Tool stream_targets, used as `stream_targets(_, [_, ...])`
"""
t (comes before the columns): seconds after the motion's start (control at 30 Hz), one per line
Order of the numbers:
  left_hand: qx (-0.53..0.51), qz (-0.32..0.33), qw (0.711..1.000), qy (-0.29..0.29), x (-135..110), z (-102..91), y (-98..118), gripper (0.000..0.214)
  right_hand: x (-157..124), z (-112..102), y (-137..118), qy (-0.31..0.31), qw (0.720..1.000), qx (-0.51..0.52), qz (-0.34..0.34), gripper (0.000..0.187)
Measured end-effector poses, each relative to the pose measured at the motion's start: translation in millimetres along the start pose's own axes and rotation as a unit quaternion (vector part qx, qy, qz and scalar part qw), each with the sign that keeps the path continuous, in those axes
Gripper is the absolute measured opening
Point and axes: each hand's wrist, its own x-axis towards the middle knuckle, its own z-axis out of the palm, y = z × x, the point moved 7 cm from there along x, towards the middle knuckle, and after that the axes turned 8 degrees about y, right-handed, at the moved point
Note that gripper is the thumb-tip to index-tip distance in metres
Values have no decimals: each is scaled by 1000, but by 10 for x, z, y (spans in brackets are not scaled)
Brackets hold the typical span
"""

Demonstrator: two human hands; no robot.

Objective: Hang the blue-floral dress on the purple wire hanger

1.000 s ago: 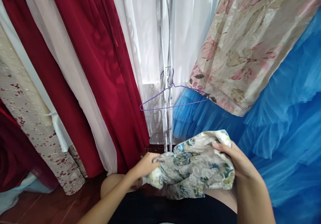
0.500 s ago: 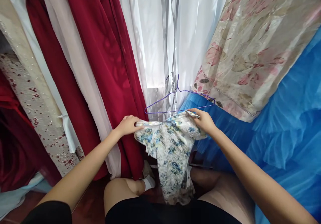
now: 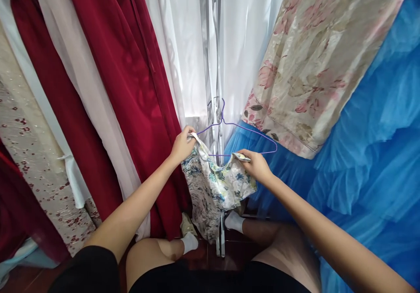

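Note:
A small floral garment (image 3: 215,188), cream with blue flowers, hangs spread between my two hands. My left hand (image 3: 182,144) pinches its left shoulder up against the left arm of a purple wire hanger (image 3: 243,129). My right hand (image 3: 256,166) grips the garment's right shoulder just under the hanger's bottom wire. The hanger hooks on an upright silver rack pole (image 3: 215,83). The garment's lower part drapes down in front of my knees.
Dark red dresses (image 3: 131,74) and pale sheer fabric (image 3: 82,87) hang at left. A pink-flowered cream garment (image 3: 311,65) and blue tulle (image 3: 370,153) fill the right. White curtain hangs behind the pole. My knees and white socks rest on a dark wooden floor.
Both hands lifted the floral garment from my lap up to the hanger and spread it. The left hand has risen to the hanger's left arm.

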Motion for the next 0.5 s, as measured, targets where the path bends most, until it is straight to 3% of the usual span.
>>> stream_targets(0.07, [49, -11, 998, 44, -22, -73, 63, 18, -60, -201, 47, 50, 999, 1, 9, 47])
stream_targets(0.17, [112, -17, 992, 56, -79, -161, 143, 13, -67, -598, 288, 180, 981, -34, 69, 76])
stream_targets(0.23, [123, -28, 991, 50, -95, -199, 146, 12, -11, -797, 463, 224, 968, -55, 100, 73])
stream_targets(0.27, [119, -33, 991, 47, -91, -215, 124, 12, 40, -853, 532, 212, 970, -56, 107, 65])
stream_targets(0.33, [86, -47, 994, 41, -57, -253, 19, 13, 146, -901, 617, 131, 984, -34, 112, 49])
stream_targets(0.4, [19, -73, 997, 36, -10, -301, -165, 14, 190, -948, 627, 37, 990, 33, 133, 48])
stream_targets(0.5, [-105, -137, 985, 4, 6, -325, -478, 22, 178, -1019, 503, -55, 954, 217, 198, 49])
